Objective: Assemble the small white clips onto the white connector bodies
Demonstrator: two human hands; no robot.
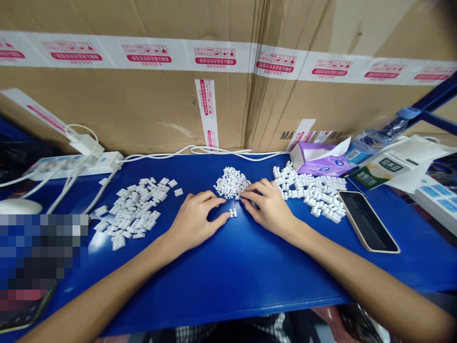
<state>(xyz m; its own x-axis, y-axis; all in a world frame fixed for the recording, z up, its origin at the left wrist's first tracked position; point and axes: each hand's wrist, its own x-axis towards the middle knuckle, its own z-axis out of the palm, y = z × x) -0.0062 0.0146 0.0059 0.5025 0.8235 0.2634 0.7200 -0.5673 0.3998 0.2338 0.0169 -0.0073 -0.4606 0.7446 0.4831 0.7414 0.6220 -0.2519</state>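
Note:
A single white plastic piece with metallic-looking detail point(233, 213) lies on the blue tabletop between my hands. My left hand point(196, 216) rests left of it, thumb tip touching or nearly touching its edge, index finger stretched out and apart from the thumb. A heap of tiny white plastic parts point(232, 182) lies just beyond. At that heap's lower right edge, my right hand point(267, 205) has its thumb and index fingertips drawn close together. Whatever is between them is too small to make out. Flat white square pieces point(137, 207) are spread to the left; white block-shaped pieces point(314, 190) are piled to the right.
A smartphone point(369, 221) lies at the right, near a purple tissue pack point(321, 157), a plastic bottle point(378, 133) and a green-and-white packet point(387, 166). A power strip point(110, 162) with white cables stands back left. Cardboard point(143, 109) walls the rear edge.

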